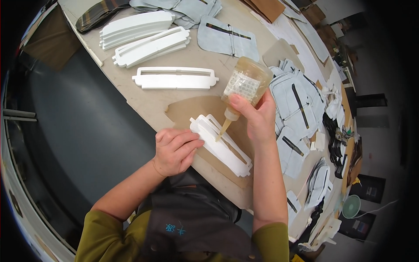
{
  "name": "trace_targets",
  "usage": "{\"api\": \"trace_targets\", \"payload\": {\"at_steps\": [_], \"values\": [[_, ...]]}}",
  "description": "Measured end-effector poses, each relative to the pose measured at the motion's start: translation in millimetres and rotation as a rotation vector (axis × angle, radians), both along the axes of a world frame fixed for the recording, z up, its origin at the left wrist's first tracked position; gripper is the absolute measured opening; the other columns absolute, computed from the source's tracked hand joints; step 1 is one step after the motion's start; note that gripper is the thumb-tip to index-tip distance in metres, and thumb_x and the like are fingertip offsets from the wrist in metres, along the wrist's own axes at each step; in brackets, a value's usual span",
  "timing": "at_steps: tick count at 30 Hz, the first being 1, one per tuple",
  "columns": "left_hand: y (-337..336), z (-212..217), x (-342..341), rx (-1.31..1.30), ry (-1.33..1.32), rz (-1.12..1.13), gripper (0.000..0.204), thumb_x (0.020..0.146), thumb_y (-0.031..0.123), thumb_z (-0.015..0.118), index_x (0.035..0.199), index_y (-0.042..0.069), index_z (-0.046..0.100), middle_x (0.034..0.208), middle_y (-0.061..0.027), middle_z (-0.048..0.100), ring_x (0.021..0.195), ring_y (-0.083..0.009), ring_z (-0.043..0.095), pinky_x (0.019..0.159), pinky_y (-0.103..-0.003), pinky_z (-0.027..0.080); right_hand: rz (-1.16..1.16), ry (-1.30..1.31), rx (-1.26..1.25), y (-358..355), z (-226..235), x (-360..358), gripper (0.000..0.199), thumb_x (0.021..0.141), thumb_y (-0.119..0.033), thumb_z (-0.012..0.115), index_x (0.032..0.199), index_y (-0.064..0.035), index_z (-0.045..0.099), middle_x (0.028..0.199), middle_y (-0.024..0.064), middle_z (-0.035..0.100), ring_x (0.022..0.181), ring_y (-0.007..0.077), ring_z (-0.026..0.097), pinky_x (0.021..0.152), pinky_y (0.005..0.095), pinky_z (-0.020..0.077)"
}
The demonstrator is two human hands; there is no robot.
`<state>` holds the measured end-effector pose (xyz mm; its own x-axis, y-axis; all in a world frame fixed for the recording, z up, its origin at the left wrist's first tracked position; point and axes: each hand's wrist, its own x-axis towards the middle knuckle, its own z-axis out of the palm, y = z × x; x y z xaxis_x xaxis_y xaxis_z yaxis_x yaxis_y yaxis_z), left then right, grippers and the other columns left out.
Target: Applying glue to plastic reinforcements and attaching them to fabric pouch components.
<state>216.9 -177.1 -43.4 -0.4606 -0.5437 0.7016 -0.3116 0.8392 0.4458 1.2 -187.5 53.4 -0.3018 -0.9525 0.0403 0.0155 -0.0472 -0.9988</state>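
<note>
My right hand (257, 114) is wrapped round a clear squeeze bottle (248, 78) of yellowish liquid, tipped nozzle down. The nozzle tip meets or nearly meets a white slotted plastic frame (220, 150), beside its long opening. That frame lies slantwise on a brown sheet (185, 111) at the table's near edge. With curled fingers, my left hand (176, 149) grips the frame's left side near its upper end. Farther off, a single white frame (174, 81) lies flat, and behind it are a stack of overlapping white frames (152, 46) and another stack (136, 28).
Grey-blue fabric pieces with dark zip strips (297, 98) lie in piles to the right. More pieces (227, 37) are at the back, beside folded striped cloth (100, 13). The table's edge (126, 101) runs diagonally on my left. A green round fan (351, 206) stands far right.
</note>
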Motion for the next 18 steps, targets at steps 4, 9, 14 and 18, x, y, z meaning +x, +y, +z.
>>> {"api": "trace_targets", "payload": {"at_steps": [4,9,14,18], "values": [[0.0,-0.1,0.3,0.004,-0.008,-0.007,0.026,0.072,0.011,0.063,0.095,0.014,0.073,0.103,0.0012,0.067,0.094,-0.0190,0.058,0.086,-0.033,0.036,0.001,0.002,0.043,7.0,1.3,-6.4,0.055,0.078,-0.013,0.081,0.121,0.0029,0.052,0.107,0.0104,0.065,0.094,0.0155,0.065,0.081,0.0290,0.0536],[-0.2,0.8,0.6,0.009,-0.026,0.009,0.031,0.070,0.010,0.065,0.100,0.015,0.072,0.104,0.0029,0.066,0.096,-0.0173,0.059,0.086,-0.032,0.036,-0.016,0.017,0.074,19.3,0.1,-16.1,0.056,0.077,-0.013,0.082,0.122,0.0021,0.053,0.107,0.0098,0.066,0.094,0.0154,0.065,0.083,0.0296,0.0531],[-0.3,1.1,1.2,0.016,-0.024,0.006,0.029,0.070,0.008,0.065,0.098,0.014,0.071,0.104,0.0017,0.067,0.096,-0.0184,0.059,0.086,-0.032,0.036,-0.022,0.024,0.111,31.2,1.1,-22.5,0.056,0.075,-0.013,0.083,0.121,0.0014,0.054,0.107,0.0093,0.066,0.094,0.0155,0.065,0.083,0.0297,0.0531],[0.8,2.8,0.4,0.018,-0.028,0.003,0.027,0.071,0.008,0.065,0.097,0.013,0.071,0.104,0.0008,0.067,0.096,-0.0194,0.059,0.086,-0.032,0.036,-0.021,0.031,0.136,40.4,1.3,-29.2,0.056,0.074,-0.013,0.083,0.121,0.0009,0.055,0.106,0.0088,0.066,0.095,0.0154,0.065,0.084,0.0297,0.0527]]}}
